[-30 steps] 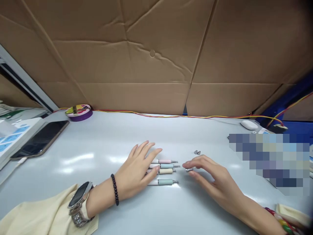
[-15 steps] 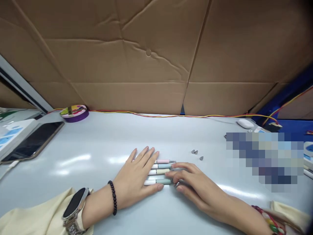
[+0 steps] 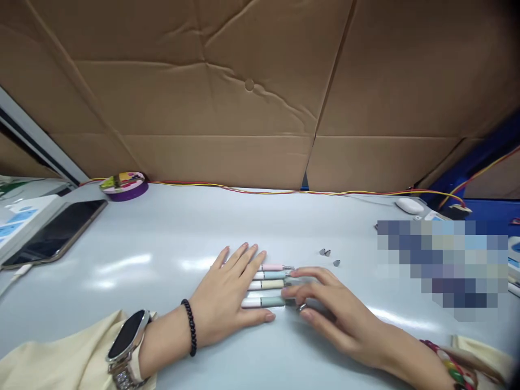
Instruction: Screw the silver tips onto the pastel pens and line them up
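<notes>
My left hand (image 3: 229,295) lies flat, fingers spread, across a row of pens and hides their left parts. To its right show a pink pen (image 3: 273,267), a light blue pen (image 3: 274,275), a cream pen (image 3: 272,284) and a green pen (image 3: 272,301), all white toward the left. My right hand (image 3: 331,303) is at their right ends, its fingers curled. Between its thumb and a finger is a small silver metal piece (image 3: 302,307), just right of the green pen's end. My right index fingertip is by the blue pen's end.
Several small silver pieces (image 3: 325,252) lie beyond my right hand. A phone (image 3: 57,233) with a white cable and a round purple tin (image 3: 124,187) are at the left. Thin wires (image 3: 260,192) run along the cardboard (image 3: 203,108) at the back. A white mouse-shaped object (image 3: 409,206) sits at the right.
My right hand has shifted slightly right, with the silver piece now farther from the green pen's end. My left hand stays flat on the pens.
</notes>
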`<state>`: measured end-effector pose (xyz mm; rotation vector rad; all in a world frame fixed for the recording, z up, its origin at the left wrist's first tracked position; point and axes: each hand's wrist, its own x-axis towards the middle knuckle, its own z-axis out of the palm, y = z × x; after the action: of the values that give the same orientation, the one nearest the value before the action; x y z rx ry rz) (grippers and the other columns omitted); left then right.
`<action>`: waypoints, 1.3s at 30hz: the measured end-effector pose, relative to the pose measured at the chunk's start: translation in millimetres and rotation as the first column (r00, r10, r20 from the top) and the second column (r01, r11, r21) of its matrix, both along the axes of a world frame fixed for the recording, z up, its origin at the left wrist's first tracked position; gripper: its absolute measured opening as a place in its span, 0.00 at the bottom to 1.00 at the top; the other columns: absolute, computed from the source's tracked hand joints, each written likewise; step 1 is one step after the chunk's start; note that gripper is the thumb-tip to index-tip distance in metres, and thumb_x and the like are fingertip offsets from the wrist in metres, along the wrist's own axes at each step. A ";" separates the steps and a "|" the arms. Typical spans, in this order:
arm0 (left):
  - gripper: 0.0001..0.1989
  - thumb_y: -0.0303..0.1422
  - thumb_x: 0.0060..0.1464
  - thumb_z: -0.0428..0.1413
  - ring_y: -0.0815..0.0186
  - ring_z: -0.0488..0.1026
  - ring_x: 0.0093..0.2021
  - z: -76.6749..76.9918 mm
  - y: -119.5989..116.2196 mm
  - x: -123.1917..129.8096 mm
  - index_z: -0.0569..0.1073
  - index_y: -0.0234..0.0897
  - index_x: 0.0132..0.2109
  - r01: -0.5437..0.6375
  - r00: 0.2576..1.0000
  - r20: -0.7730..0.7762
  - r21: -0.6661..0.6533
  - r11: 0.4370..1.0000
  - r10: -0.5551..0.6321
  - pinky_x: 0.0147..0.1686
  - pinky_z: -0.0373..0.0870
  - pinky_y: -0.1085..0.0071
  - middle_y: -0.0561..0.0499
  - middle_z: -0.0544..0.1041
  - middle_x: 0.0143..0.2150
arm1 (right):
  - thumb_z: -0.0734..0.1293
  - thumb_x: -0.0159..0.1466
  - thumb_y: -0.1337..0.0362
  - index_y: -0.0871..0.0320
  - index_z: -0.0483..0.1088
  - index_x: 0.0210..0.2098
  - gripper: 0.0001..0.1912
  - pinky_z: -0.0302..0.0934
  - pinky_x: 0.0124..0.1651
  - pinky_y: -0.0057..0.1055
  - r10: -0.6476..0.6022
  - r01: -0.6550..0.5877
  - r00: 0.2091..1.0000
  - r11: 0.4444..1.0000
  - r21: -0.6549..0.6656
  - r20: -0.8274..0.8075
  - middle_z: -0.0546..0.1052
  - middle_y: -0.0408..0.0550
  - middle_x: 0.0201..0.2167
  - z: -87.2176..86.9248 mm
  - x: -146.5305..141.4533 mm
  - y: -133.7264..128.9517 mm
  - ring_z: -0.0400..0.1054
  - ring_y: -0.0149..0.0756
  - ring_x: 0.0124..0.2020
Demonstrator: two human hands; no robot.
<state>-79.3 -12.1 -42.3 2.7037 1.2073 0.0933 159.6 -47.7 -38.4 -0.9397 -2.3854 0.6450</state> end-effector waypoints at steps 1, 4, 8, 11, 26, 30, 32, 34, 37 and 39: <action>0.44 0.60 0.52 0.48 0.44 0.49 0.65 0.1 0.0 0.1 0.54 0.33 0.66 -0.001 1.000 0.000 -0.004 1.000 0.001 0.59 0.49 0.42 0.37 0.54 0.66 | 0.61 0.65 0.70 0.53 0.66 0.47 0.12 0.63 0.54 0.39 0.026 -0.026 1.000 1.000 -0.010 0.008 0.75 0.49 0.44 0.9 -0.4 -0.7 0.61 0.40 0.56; 0.44 0.60 0.52 0.47 0.44 0.48 0.65 -0.3 -0.1 -0.1 0.53 0.34 0.66 -0.008 1.000 -0.005 -0.018 1.000 0.008 0.59 0.49 0.42 0.38 0.54 0.66 | 0.60 0.65 0.70 0.53 0.66 0.44 0.09 0.63 0.54 0.38 0.042 -0.042 0.999 0.999 0.000 0.009 0.76 0.48 0.44 0.0 -0.3 -0.8 0.61 0.40 0.56; 0.43 0.60 0.53 0.47 0.44 0.49 0.65 -0.7 0.1 0.1 0.53 0.35 0.66 -0.012 1.000 -0.018 -0.009 1.000 0.012 0.59 0.49 0.43 0.39 0.54 0.66 | 0.59 0.66 0.68 0.53 0.66 0.44 0.09 0.63 0.53 0.42 -0.211 0.211 0.977 0.976 0.054 -0.012 0.75 0.50 0.46 -7.7 6.0 4.5 0.62 0.42 0.56; 0.42 0.60 0.53 0.47 0.44 0.49 0.65 -0.6 0.5 0.4 0.54 0.36 0.65 -0.009 1.000 -0.019 -0.010 1.000 0.009 0.58 0.49 0.43 0.39 0.54 0.66 | 0.59 0.66 0.65 0.53 0.67 0.42 0.07 0.63 0.50 0.46 -0.374 0.372 0.927 0.927 0.044 0.036 0.74 0.51 0.44 -12.4 10.7 8.6 0.63 0.46 0.54; 0.43 0.61 0.53 0.44 0.46 0.46 0.66 3.1 0.8 1.6 0.53 0.38 0.66 -0.035 0.997 -0.067 -0.060 0.998 0.030 0.60 0.48 0.45 0.42 0.51 0.67 | 0.58 0.67 0.62 0.53 0.65 0.38 0.06 0.61 0.53 0.45 -0.364 0.374 0.926 0.922 -0.105 0.104 0.73 0.51 0.49 -10.2 5.6 8.4 0.63 0.44 0.55; 0.43 0.62 0.53 0.44 0.46 0.46 0.66 3.9 0.4 2.4 0.53 0.38 0.66 -0.041 0.996 -0.075 -0.061 0.997 0.037 0.60 0.48 0.45 0.42 0.50 0.68 | 0.57 0.67 0.62 0.52 0.65 0.38 0.06 0.60 0.55 0.42 -0.275 0.287 0.957 0.943 -0.166 0.088 0.72 0.50 0.52 -9.3 3.3 7.9 0.61 0.42 0.58; 0.43 0.62 0.52 0.43 0.46 0.47 0.66 3.7 0.5 2.5 0.54 0.38 0.66 -0.041 0.996 -0.078 -0.061 0.997 0.037 0.60 0.49 0.45 0.43 0.50 0.67 | 0.57 0.67 0.62 0.52 0.64 0.37 0.06 0.59 0.56 0.43 -0.279 0.291 0.956 0.941 -0.173 0.093 0.72 0.50 0.53 -8.9 3.8 7.6 0.59 0.43 0.60; 0.43 0.63 0.52 0.43 0.46 0.47 0.66 3.4 0.5 2.0 0.54 0.39 0.66 -0.043 0.996 -0.076 -0.058 0.997 0.039 0.60 0.49 0.45 0.43 0.50 0.67 | 0.57 0.67 0.61 0.52 0.64 0.37 0.06 0.59 0.55 0.45 -0.308 0.320 0.946 0.935 -0.154 0.097 0.72 0.51 0.52 -8.4 5.2 7.5 0.58 0.44 0.60; 0.43 0.62 0.52 0.43 0.46 0.47 0.66 3.1 0.3 1.1 0.54 0.39 0.66 -0.042 0.997 -0.074 -0.058 0.997 0.037 0.60 0.49 0.44 0.43 0.50 0.67 | 0.57 0.67 0.62 0.53 0.65 0.39 0.07 0.61 0.52 0.43 -0.337 0.346 0.937 0.930 -0.124 0.089 0.73 0.51 0.47 -7.7 6.5 7.2 0.62 0.44 0.56; 0.43 0.62 0.53 0.44 0.46 0.47 0.66 3.1 0.3 0.9 0.54 0.38 0.66 -0.038 0.997 -0.071 -0.059 0.998 0.034 0.60 0.49 0.44 0.43 0.51 0.67 | 0.57 0.67 0.63 0.53 0.66 0.39 0.07 0.62 0.50 0.40 -0.314 0.321 0.947 0.939 -0.125 0.076 0.74 0.50 0.43 -7.1 6.2 6.6 0.64 0.42 0.53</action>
<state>-78.4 -11.8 -39.2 2.6549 1.2571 -0.0324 165.8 -41.1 -45.5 -1.3823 -2.1858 0.6674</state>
